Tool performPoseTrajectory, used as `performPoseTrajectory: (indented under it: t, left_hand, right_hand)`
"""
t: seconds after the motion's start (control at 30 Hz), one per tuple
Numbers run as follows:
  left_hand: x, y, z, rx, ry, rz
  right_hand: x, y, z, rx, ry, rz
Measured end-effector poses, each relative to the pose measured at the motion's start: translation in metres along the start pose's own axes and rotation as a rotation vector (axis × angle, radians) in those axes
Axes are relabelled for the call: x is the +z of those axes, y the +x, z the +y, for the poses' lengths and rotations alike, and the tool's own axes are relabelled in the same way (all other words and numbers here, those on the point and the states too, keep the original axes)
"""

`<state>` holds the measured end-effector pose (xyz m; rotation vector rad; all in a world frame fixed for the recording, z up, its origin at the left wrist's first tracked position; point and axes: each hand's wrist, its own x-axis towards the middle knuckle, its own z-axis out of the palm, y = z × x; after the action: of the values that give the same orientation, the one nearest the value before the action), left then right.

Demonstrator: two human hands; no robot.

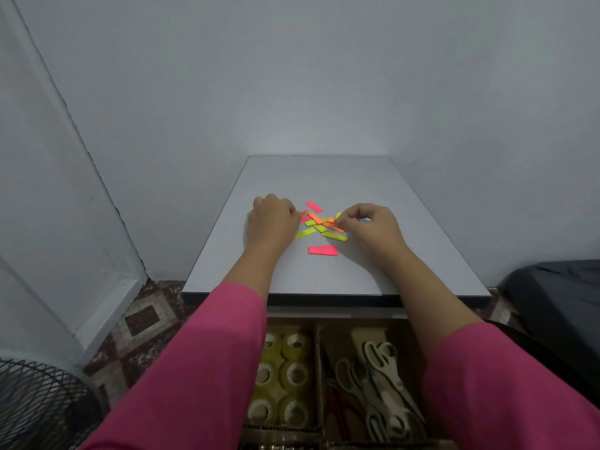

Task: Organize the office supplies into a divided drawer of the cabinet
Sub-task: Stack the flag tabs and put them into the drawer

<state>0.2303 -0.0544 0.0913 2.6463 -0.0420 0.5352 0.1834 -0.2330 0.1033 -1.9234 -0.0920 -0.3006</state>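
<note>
Item: loose neon sticky flags (319, 224), pink, orange and yellow-green, scattered mid-counter (422, 254), apparently being gathered for sorting. Left hand (272, 219) curled at the pile's left edge; whether it pinches a flag cannot be told. Right hand (367, 224) pinches an orange flag (334, 226). Open divided drawer (316, 368) below: tape rolls (285, 375) left compartment, scissors (380, 384) right. No legible writing.

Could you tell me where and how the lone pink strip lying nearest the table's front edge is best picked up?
The pink strip lies flat and apart from the pile, so nothing crowds it. Probably come from above and pinch one short end, lifting its edge with a fingertip first, since it is thin and flat on the table.
</note>
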Motion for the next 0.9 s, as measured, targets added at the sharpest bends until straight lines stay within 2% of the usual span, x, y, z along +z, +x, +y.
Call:
performPoseTrajectory:
  t: [0.23,0.37,0.43,0.53,0.6,0.67,0.73,0.8,0.83,0.9]
  left_hand:
    - [-0.004,0.000,-0.004,-0.086,-0.187,0.061]
    - [-0.014,-0.010,0.000,-0.067,-0.462,0.064]
    - [-0.020,-0.021,0.005,0.032,-0.592,-0.048]
    - [-0.028,-0.037,0.014,0.250,-0.492,-0.234]
    - [-0.028,-0.039,0.016,0.293,-0.459,-0.291]
    - [-0.026,-0.034,0.014,0.262,-0.525,-0.284]
    - [-0.018,-0.026,0.009,0.148,-0.599,-0.115]
    - [-0.012,-0.018,0.003,-0.020,-0.442,0.066]
    - [-0.010,-0.014,0.000,-0.090,-0.333,0.078]
    - [-0.006,-0.009,-0.003,-0.140,-0.184,-0.009]
  right_hand:
    - [0.000,-0.002,-0.001,-0.005,-0.025,0.076]
    - [0.000,0.005,0.005,-0.048,-0.355,0.383]
    - [-0.001,0.008,0.008,-0.009,-0.492,0.451]
    - [-0.001,0.011,0.010,0.057,-0.617,0.372]
    - [-0.002,0.012,0.010,0.080,-0.641,0.331]
    - [-0.001,0.013,0.012,0.112,-0.626,0.311]
    - [-0.001,0.015,0.013,0.144,-0.598,0.311]
    - [-0.001,0.015,0.014,0.159,-0.571,0.319]
    - [-0.001,0.015,0.014,0.161,-0.561,0.324]
    - [0.000,0.015,0.013,0.162,-0.542,0.328]
